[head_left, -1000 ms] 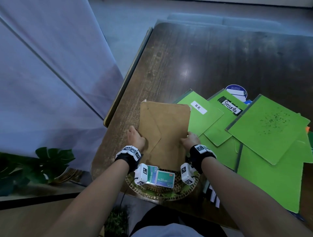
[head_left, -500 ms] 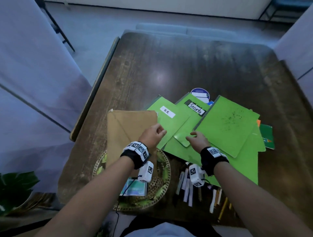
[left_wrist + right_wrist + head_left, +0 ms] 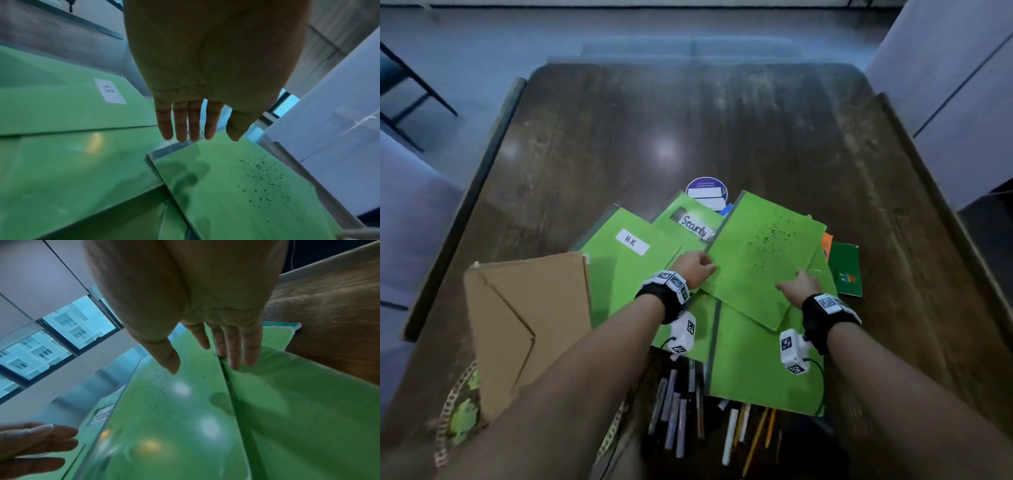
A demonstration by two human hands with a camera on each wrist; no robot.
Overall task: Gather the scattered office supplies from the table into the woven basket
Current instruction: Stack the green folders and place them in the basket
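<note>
A green folder with dark speckles [image 3: 763, 260] lies on top of a pile of green folders in the middle of the table. My left hand [image 3: 695, 269] hovers at its left spine edge with straight fingers [image 3: 180, 126], holding nothing. My right hand [image 3: 799, 286] is at the folder's right edge; the thumb and index finger [image 3: 200, 339] lie over the cover [image 3: 174, 402] and the other fingertips touch the edge. The woven basket [image 3: 453, 404] sits at the near left, mostly covered by a brown envelope [image 3: 527, 318].
Folders labelled "H.R" [image 3: 626, 260] and "Security" [image 3: 688, 219] lie in the pile. Several pens and pencils [image 3: 678, 411] lie near the front edge. A dark green booklet [image 3: 846, 270] is at the right, a round blue-white sticker [image 3: 705, 192] behind the pile.
Both hands left the brown envelope, which stays over the basket. The left hand moved right to the speckled folder's left edge, the right hand to its right edge.
</note>
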